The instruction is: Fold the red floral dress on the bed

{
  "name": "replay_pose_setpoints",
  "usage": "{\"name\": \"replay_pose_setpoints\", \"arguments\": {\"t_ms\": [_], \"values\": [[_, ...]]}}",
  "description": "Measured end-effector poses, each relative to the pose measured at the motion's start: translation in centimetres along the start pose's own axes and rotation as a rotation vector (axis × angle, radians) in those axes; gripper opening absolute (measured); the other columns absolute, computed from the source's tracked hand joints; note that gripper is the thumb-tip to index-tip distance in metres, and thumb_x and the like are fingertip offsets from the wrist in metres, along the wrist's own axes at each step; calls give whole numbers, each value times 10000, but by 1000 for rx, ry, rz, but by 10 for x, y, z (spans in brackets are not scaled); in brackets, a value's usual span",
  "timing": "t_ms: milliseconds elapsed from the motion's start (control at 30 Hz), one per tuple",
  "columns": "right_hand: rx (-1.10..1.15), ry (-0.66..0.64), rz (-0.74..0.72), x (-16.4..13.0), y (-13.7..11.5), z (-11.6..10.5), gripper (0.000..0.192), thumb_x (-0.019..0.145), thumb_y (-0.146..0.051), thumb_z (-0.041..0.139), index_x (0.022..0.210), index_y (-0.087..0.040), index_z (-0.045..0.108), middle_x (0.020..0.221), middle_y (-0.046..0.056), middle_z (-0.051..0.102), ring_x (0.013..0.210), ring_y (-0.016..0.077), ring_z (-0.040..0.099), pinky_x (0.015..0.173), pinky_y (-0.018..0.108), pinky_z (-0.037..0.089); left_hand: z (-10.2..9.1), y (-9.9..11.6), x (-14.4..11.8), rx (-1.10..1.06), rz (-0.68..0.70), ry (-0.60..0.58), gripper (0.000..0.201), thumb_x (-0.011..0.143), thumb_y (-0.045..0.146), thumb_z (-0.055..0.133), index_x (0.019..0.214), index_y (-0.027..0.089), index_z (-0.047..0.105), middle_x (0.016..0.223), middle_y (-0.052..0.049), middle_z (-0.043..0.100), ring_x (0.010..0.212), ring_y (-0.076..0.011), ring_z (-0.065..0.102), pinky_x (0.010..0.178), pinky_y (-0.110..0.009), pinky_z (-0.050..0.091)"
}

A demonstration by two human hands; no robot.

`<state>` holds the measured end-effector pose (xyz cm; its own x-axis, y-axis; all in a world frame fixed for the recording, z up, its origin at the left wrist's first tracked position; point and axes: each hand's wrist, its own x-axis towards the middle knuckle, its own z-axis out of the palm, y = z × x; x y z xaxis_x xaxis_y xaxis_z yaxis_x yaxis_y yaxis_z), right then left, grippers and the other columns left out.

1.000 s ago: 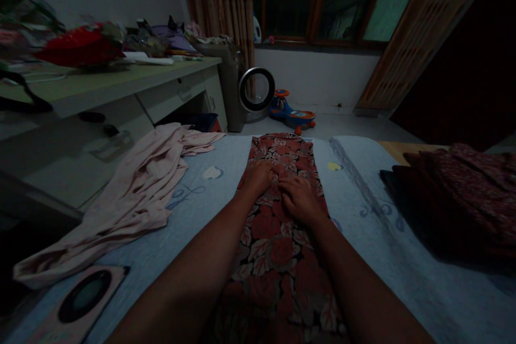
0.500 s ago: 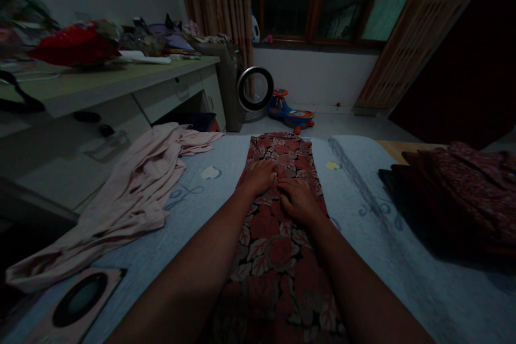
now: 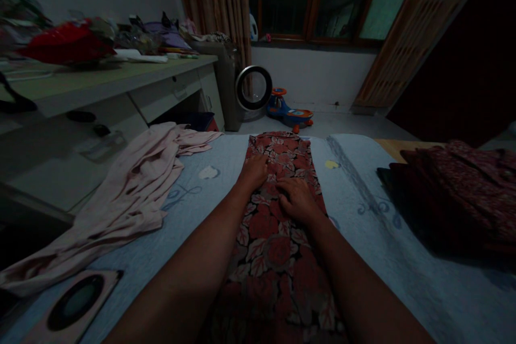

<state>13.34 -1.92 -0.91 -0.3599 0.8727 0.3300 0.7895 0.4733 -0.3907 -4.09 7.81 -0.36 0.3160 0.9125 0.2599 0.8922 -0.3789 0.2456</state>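
Note:
A long, narrow folded garment (image 3: 278,250) with red flowers and leaves on black runs lengthwise down the middle of the bed. My left hand (image 3: 255,172) rests on its left side near the far end, fingers bent slightly over the fabric. Lower and to the right, my right hand (image 3: 297,199) lies palm down on the same cloth with its fingers stretched out. Neither hand grips the fabric. The garment's near end is dark and partly hidden between my forearms.
A crumpled pale pink garment (image 3: 137,183) and a pink flat item with a dark oval (image 3: 76,301) lie left on the blue bed sheet (image 3: 363,226). Dark red folded clothes (image 3: 463,193) are stacked right. Beyond stand a cluttered desk (image 3: 133,78), an open-doored washing machine (image 3: 226,86) and a ride-on toy (image 3: 288,110).
My left hand has slid slightly left and farther up along the garment, away from my right hand. My right hand has barely moved. The view has shifted a little.

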Motion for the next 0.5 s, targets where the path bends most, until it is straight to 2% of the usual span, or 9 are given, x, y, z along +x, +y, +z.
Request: {"name": "replay_pose_setpoints", "arguments": {"t_ms": [133, 333, 400, 500], "values": [[0, 1, -2, 0, -1, -1, 367, 835, -154, 537, 1161, -199, 699, 1281, 80, 675, 1166, 265, 567, 1039, 441, 361, 1, 2, -3, 13, 42, -74, 299, 959, 265, 469, 1215, 182, 599, 1326, -113, 619, 1274, -283, 531, 1097, -452, 379], [-3, 11, -8, 0, 0, 0, 345, 839, -161, 540, 1140, -204, 702, 1268, 75, 681, 1154, 260, 575, 1034, 438, 365, 1, 5, -8, 31, 7, -154, 468, 972, 379, 481, 1403, 196, 468, 1561, -120, 414, 1459, -310, 325, 1176, -544, 251], [-2, 11, -10, 0, 1, 1, 344, 840, -160, 539, 1141, -206, 701, 1269, 75, 679, 1154, 257, 575, 1034, 435, 367, -1, 6, -8, 34, 17, -111, 457, 963, 383, 501, 1382, 200, 491, 1548, -120, 422, 1450, -323, 329, 1163, -557, 268], [11, 20, -8, 0, 3, 2, 365, 834, -147, 535, 1161, -199, 688, 1268, 79, 676, 1157, 258, 574, 1040, 434, 366, -7, 10, -7, 32, 63, 11, 342, 948, 336, 527, 1253, 197, 590, 1415, -125, 531, 1349, -315, 436, 1104, -514, 361]]}}
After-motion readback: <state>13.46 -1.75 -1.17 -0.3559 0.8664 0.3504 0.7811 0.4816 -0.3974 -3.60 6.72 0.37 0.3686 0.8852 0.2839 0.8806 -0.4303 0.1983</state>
